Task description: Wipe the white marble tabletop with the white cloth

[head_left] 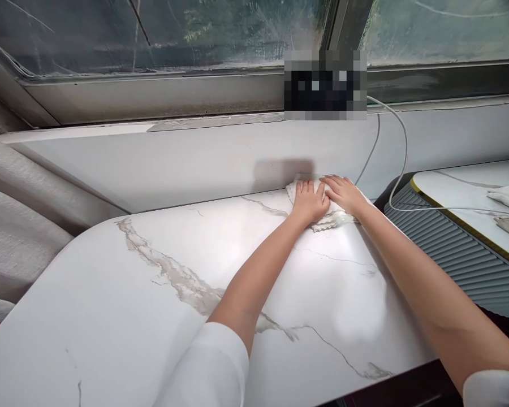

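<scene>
1 left hand (311, 204) and 1 right hand (343, 195) pin the cloth (331, 219), fingers extended, slightly parted, not clenched; I'd press evenly along the tabletop (110, 294) edge.

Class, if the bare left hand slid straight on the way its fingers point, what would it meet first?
Probably the flat, white upright panel ahead; the left hand lies on the crumpled white cloth, pointing that way. The exact gap is hard to judge.
</scene>
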`<state>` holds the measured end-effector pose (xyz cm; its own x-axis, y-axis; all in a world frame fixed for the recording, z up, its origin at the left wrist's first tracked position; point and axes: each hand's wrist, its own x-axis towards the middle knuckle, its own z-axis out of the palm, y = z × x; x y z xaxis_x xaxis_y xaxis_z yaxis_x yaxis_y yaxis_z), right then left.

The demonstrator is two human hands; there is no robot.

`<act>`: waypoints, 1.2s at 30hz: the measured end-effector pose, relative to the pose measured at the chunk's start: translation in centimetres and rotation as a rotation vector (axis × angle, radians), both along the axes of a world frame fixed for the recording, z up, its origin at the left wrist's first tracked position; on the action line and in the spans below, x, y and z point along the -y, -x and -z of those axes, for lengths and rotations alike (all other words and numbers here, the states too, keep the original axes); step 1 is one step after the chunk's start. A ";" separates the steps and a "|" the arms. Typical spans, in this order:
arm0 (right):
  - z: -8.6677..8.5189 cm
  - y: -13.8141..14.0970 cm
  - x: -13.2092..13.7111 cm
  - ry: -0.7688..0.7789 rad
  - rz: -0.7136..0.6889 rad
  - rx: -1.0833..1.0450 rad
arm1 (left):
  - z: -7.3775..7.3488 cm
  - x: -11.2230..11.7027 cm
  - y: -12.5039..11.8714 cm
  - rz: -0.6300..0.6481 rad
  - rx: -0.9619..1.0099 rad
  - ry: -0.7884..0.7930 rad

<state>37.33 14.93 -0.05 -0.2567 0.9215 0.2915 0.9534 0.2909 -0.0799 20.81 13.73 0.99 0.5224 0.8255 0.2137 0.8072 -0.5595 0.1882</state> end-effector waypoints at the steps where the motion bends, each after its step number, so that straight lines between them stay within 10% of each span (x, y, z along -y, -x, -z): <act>1: 0.0 0.0 0.1 0.002 -0.020 0.003 | 0.0 0.3 0.0 -0.015 0.000 0.001; 8: -0.2 0.7 3.8 0.052 -0.102 -0.012 | -0.2 4.5 0.8 -0.084 -0.041 -0.015; 23: 0.1 3.8 24.9 -0.012 -0.021 -0.069 | -0.4 22.1 4.6 0.156 -0.033 -0.012; 36: 0.2 13.1 25.1 -0.028 -0.058 -0.032 | -2.0 22.9 13.4 0.075 -0.005 0.197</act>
